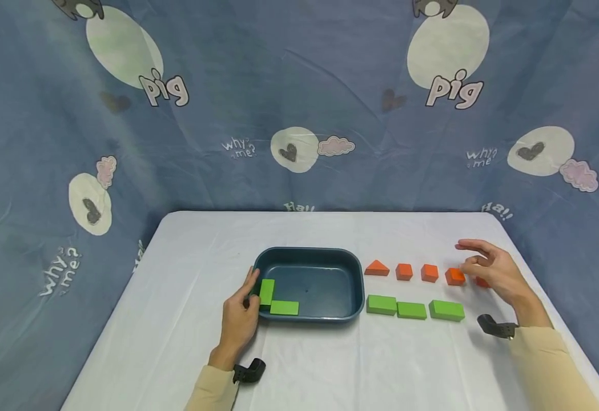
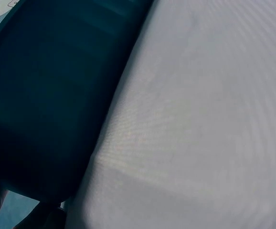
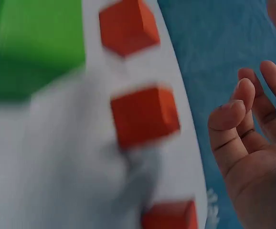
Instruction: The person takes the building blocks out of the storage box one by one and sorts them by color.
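Observation:
My left hand (image 1: 238, 322) rests against the left end of a dark blue tray (image 1: 356, 285), its fingers lying along the rim. Inside the tray's near left corner are two green rectangular blocks, one (image 1: 266, 291) lengthwise and the other (image 1: 284, 308) crosswise. Above the right end of an orange row hovers my right hand (image 1: 502, 277), fingers loosely bent and nothing between them. Beneath it sit an orange cube (image 1: 455, 277) and another orange block (image 1: 481, 282), partly hidden by the hand. The right wrist view shows the fingers (image 3: 226, 119) apart from the orange blocks (image 3: 145, 117).
Farther left in the orange row are a triangular block (image 1: 377, 268) and two cubes, one (image 1: 404, 272) beside the other (image 1: 429, 273). In front lie three green blocks (image 1: 411, 310). A white cloth (image 1: 320, 365) covers the table; a blue printed curtain (image 1: 299, 85) hangs behind.

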`<state>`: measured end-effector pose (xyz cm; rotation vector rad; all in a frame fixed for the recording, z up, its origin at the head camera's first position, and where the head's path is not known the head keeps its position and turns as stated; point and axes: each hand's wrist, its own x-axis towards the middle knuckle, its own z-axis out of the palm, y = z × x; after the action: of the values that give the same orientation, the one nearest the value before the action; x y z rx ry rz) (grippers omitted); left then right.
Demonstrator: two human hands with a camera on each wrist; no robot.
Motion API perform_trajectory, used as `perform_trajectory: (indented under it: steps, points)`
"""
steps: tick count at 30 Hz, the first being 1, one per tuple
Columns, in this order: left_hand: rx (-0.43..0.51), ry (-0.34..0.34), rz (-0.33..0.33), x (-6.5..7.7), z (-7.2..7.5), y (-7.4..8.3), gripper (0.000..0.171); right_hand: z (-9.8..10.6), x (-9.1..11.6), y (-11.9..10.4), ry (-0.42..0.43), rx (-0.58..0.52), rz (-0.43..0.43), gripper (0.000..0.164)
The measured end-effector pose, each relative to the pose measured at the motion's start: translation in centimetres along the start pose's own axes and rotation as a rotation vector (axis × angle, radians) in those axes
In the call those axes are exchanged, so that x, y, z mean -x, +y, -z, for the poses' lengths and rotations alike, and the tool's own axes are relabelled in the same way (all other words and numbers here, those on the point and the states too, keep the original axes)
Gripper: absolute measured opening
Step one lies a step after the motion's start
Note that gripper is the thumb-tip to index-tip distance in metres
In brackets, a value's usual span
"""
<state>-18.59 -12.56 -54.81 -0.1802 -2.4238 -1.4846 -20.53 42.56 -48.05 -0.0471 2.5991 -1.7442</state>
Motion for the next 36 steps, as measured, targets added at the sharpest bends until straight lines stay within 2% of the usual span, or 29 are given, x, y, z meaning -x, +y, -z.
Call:
perform_trajectory:
  steps: [5, 10, 15, 19, 30, 36]
  points:
    - [0.032, -0.001, 0.003, 0.0, 0.1, -0.1, 0.056, -3.0, -1.9, -2.9, -0.058, -0.019, 0.102, 0.054]
    - [0.051, -0.001, 0.002, 0.0, 0.1, -0.2, 0.055, -4.9, -3.6, -5.4, -0.089, -0.080, 0.196, 0.055]
    - [0.041, 0.003, -0.006, 0.0, 0.2, -0.2, 0.055, -6.4, -4.9, -7.0, -0.153, -0.212, 0.267, 0.056]
    - [0.034, 0.006, -0.008, 0.1, 0.2, -0.2, 0.055, -7.8, -5.6, -7.9, -0.204, -0.286, 0.287, 0.057]
    - [0.033, 0.008, 0.013, 0.1, 0.1, -0.4, 0.056, -10.9, -7.2, -9.4, -0.289, -0.359, 0.349, 0.059]
    - [0.034, 0.007, 0.003, 0.1, 0.1, -0.7, 0.057, -12.8, -7.8, -10.3, -0.327, -0.340, 0.353, 0.058]
